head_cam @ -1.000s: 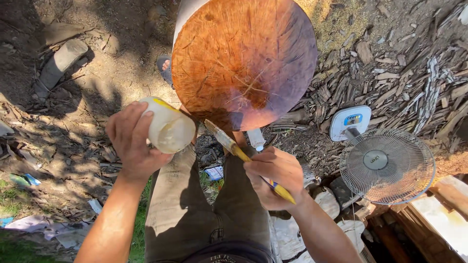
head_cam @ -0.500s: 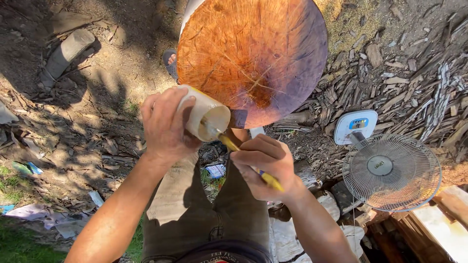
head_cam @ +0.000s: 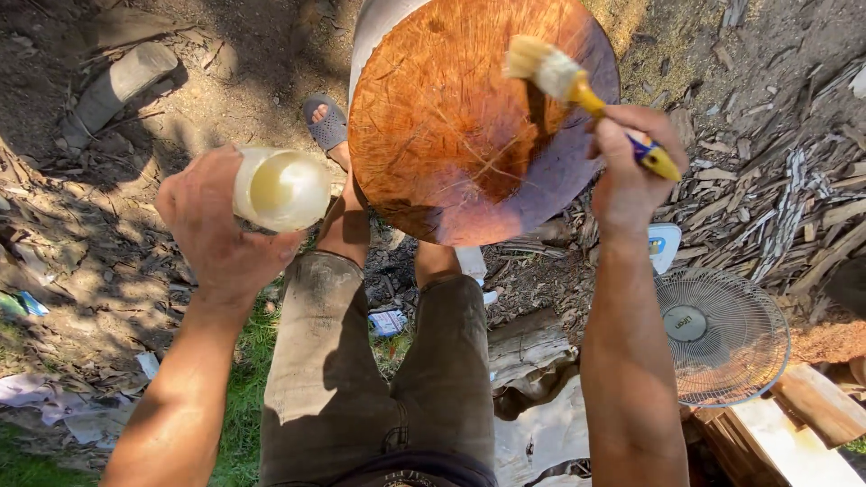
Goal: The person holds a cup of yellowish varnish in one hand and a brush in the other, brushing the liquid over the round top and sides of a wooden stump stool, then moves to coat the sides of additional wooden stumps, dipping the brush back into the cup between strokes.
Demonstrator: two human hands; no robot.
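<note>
The right hand point(head_cam: 631, 167) is closed tight around the yellow and blue handle of a brush point(head_cam: 577, 90), and the pale, wet bristles sit up and to the left of that hand, over the top part of the round wooden board point(head_cam: 469, 117). The left hand point(head_cam: 216, 225) is wrapped around a small cup point(head_cam: 281, 188) with pale yellow liquid in it, tipped a bit toward the board, which is just to its right. To do this step well, I think the brush should go flat on the wood and move in long, soft strokes, so the liquid spreads thin and does not run off the edge. The cup should stay close and level so nothing spills. The board looks shiny and orange-brown, with lots of cut marks and a darker patch on the lower right side. Below the hands are the person's knees in grey shorts point(head_cam: 379, 379), and a foot in a sandal point(head_cam: 327, 124) shows between the cup and the board. Past the right arm stands a fan point(head_cam: 717, 335) lying low on the ground. Farther out there is dirt, sunny spots, a log point(head_cam: 117, 86) and a pile of wood chips point(head_cam: 794, 189).
</note>
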